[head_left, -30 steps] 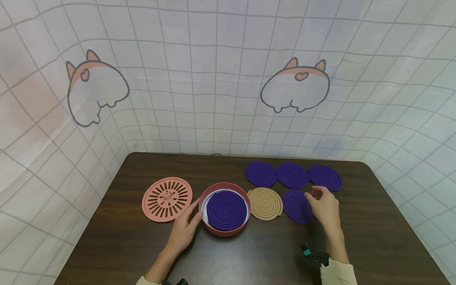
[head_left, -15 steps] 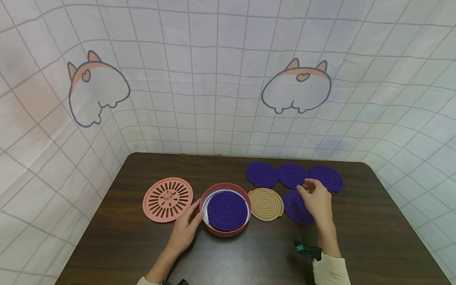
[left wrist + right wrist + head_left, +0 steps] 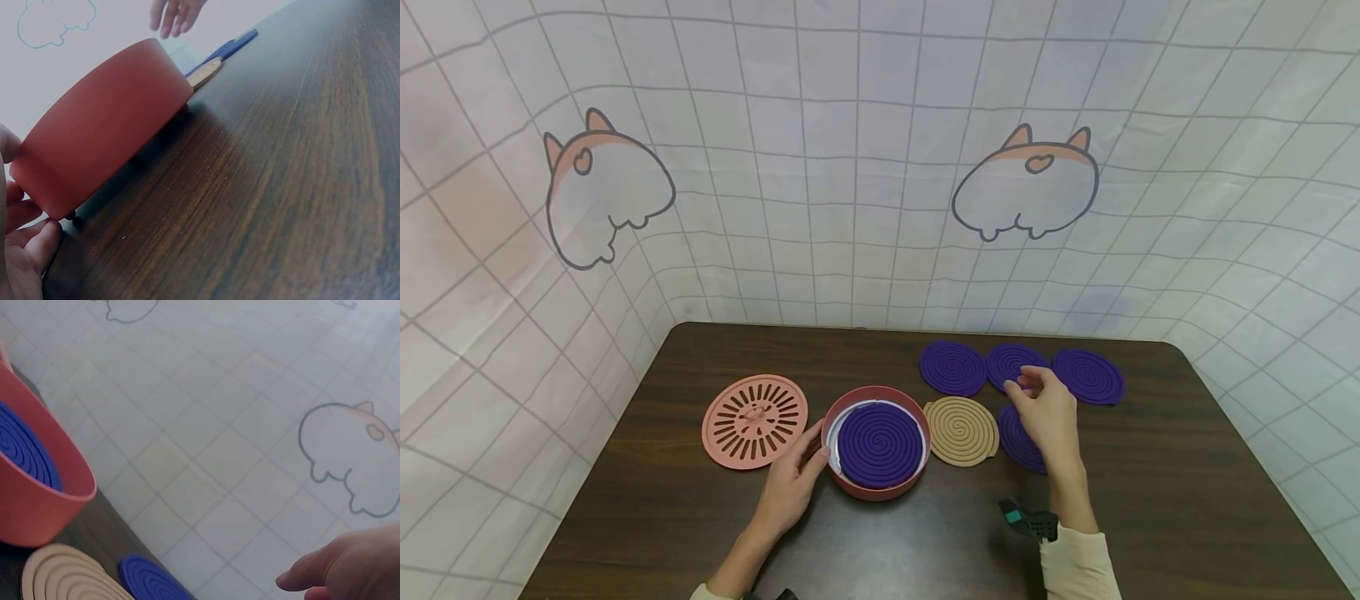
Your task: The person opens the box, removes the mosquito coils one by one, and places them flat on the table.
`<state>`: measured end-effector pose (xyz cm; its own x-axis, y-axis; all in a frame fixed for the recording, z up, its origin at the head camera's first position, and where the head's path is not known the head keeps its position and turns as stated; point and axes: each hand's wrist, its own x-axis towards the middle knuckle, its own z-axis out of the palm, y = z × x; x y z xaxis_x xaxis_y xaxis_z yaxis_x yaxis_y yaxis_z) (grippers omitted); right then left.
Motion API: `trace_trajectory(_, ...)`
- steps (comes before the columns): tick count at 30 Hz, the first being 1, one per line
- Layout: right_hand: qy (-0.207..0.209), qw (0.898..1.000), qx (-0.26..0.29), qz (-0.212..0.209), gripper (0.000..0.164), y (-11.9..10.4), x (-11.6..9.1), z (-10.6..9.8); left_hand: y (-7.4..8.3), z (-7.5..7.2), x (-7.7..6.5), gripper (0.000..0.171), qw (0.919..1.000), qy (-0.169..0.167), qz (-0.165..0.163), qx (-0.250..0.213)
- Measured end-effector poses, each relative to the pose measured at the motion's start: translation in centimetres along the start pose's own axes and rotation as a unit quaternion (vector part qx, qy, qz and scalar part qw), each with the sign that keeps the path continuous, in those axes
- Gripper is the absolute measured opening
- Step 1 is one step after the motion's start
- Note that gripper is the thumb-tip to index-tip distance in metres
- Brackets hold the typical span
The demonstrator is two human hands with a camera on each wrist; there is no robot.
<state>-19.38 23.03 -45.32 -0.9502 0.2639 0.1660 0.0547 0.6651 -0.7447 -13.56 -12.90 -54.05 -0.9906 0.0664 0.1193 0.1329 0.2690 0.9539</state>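
Note:
My left hand (image 3: 788, 492) grips the left side of a round red mosquito coil box (image 3: 880, 495), thumb by the rim. In the left wrist view its fingers wrap the wall of the box, which has small feet underneath. A purple mosquito coil (image 3: 880, 444) lies flat in the box over a white lining. My right hand (image 3: 1048, 417) hovers over the coils at right, fingers loosely bent and holding nothing. It partly hides one purple coil (image 3: 1017, 440) and the edge of another purple coil (image 3: 1009, 361). A beige coil (image 3: 961, 431) lies just right of the box.
A pink slotted lid (image 3: 755, 422) lies flat left of the box. Two more purple coils, one (image 3: 952, 367) behind the beige coil and one (image 3: 1088, 377) farther right, sit near the back of the dark wooden table (image 3: 917, 550). A white gridded curtain (image 3: 827, 167) stands behind.
My right hand has moved left and a little farther back over the purple coils, still holding nothing. My left hand and the box have stayed in place.

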Motion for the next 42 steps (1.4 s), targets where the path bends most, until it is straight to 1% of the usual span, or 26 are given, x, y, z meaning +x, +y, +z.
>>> trace_trajectory(4, -0.011, 1.000, 0.010, -0.006, 0.044, -0.6, 0.0, 0.7, 0.0, 0.0, 0.0, 0.050, 1.0000, 0.000, -0.005, 0.005)
trace_trajectory(7, -0.024, 1.000, 0.016, -0.012, 0.045, -1.0, -0.2, 1.4, 0.0, 0.0, 0.0, 0.050, 1.0000, 0.000, -0.002, 0.004)
trace_trajectory(14, -0.038, 0.998, 0.026, -0.051, 0.043, -2.7, -1.1, 3.4, 0.0, 0.1, 0.1, 0.050, 1.0000, 0.004, 0.002, 0.008)
trace_trajectory(19, -0.056, 0.996, 0.035, -0.053, 0.043, -3.6, -1.5, 4.5, -0.1, 0.2, 0.1, 0.050, 1.0000, 0.004, 0.004, 0.003)
trace_trajectory(24, -0.065, 0.995, 0.050, -0.061, 0.043, -4.3, -1.9, 5.2, -0.1, 0.1, 0.1, 0.050, 1.0000, 0.004, 0.004, 0.001)
trace_trajectory(29, -0.080, 0.990, 0.067, -0.090, 0.043, -4.9, -2.4, 6.1, -0.2, 0.0, 0.1, 0.050, 0.9999, 0.006, 0.011, 0.002)
trace_trajectory(35, -0.085, 0.987, 0.066, -0.116, 0.041, -5.8, -3.3, 7.1, -0.1, -0.1, 0.0, 0.051, 0.9999, 0.004, 0.010, 0.011)
trace_trajectory(42, -0.102, 0.981, 0.073, -0.148, 0.037, -6.6, -4.2, 8.2, 0.0, 0.0, 0.0, 0.051, 0.9999, 0.003, 0.008, 0.008)
